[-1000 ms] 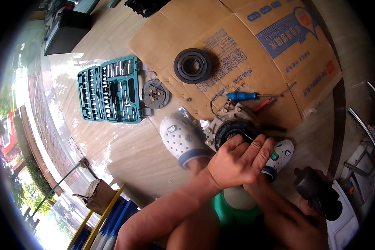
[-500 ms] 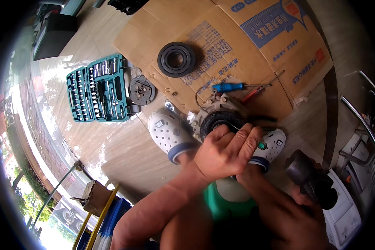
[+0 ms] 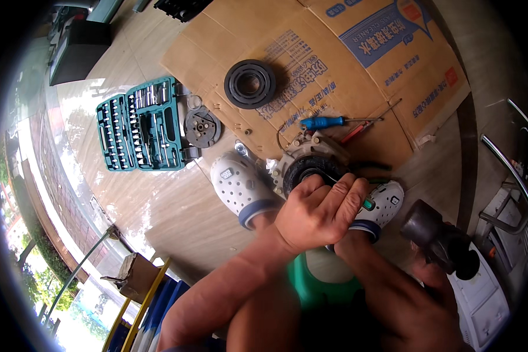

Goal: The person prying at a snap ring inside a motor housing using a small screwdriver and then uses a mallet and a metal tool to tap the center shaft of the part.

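Note:
My left hand (image 3: 320, 211) is closed in a fist over a metal part with a black ring (image 3: 299, 173), which stands between my shoes. A green handle end (image 3: 368, 204) of a screwdriver-like tool sticks out of that fist; most of the tool is hidden. To the right, my right hand (image 3: 426, 271) is wrapped round a mallet with a black head (image 3: 437, 237), held up apart from the left hand. The hand partly hides the mallet's handle.
Flattened cardboard (image 3: 358, 76) lies ahead, bearing a grooved black pulley (image 3: 250, 84), a blue-handled screwdriver (image 3: 322, 122) and a red-handled one (image 3: 355, 132). To the left are an open green socket set (image 3: 141, 126) and a round metal plate (image 3: 203, 127). White clogs (image 3: 240, 182) flank the part.
The mallet in my right hand has moved slightly up in the picture and tilted. My left hand stays in place with its grip unchanged.

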The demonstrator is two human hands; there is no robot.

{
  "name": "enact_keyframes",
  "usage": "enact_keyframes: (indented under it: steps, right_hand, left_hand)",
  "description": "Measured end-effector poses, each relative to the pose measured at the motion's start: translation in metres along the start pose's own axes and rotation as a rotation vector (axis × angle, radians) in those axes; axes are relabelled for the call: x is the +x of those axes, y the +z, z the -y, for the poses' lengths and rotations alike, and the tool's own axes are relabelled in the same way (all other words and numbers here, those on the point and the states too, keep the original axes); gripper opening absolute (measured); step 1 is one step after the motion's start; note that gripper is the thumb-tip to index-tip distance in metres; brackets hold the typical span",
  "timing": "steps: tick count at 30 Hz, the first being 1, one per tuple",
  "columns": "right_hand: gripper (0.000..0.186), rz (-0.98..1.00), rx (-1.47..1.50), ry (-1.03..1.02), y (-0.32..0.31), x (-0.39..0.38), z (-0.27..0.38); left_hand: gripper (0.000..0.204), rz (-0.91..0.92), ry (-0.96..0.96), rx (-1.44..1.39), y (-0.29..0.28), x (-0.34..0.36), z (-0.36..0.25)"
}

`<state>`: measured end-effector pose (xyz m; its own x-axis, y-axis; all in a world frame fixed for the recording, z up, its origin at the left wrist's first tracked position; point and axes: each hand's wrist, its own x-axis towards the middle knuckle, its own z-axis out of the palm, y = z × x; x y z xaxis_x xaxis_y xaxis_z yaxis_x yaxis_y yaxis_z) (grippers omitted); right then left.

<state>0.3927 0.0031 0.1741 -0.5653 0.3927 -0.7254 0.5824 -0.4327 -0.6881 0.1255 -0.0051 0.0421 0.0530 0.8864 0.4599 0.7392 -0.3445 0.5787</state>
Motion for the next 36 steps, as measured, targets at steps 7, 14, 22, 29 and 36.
enact_keyframes:
  steps: [7, 14, 22, 29, 36]
  right_hand:
    - [0.045, -0.017, 0.016, -0.013, 0.0, 0.0, -0.003]
    - [0.046, -0.096, 0.081, -0.07, -0.01, 0.002, -0.017]
    - [0.048, -0.351, 0.088, -0.101, -0.046, 0.035, -0.015]
    - [0.051, -0.134, 0.096, -0.1, -0.01, 0.01, -0.026]
    - [0.053, -0.248, 0.14, -0.222, -0.029, 0.037, -0.04]
  left_hand:
    - [0.043, 0.002, -0.012, 0.021, -0.003, -0.001, 0.002]
    - [0.042, -0.01, 0.024, 0.046, 0.002, -0.004, 0.002]
    - [0.039, 0.007, -0.023, 0.047, -0.003, -0.002, -0.002]
    - [0.036, 0.01, -0.004, 0.036, -0.003, -0.001, 0.0]
    - [0.037, -0.016, 0.006, 0.024, 0.0, -0.006, 0.001]
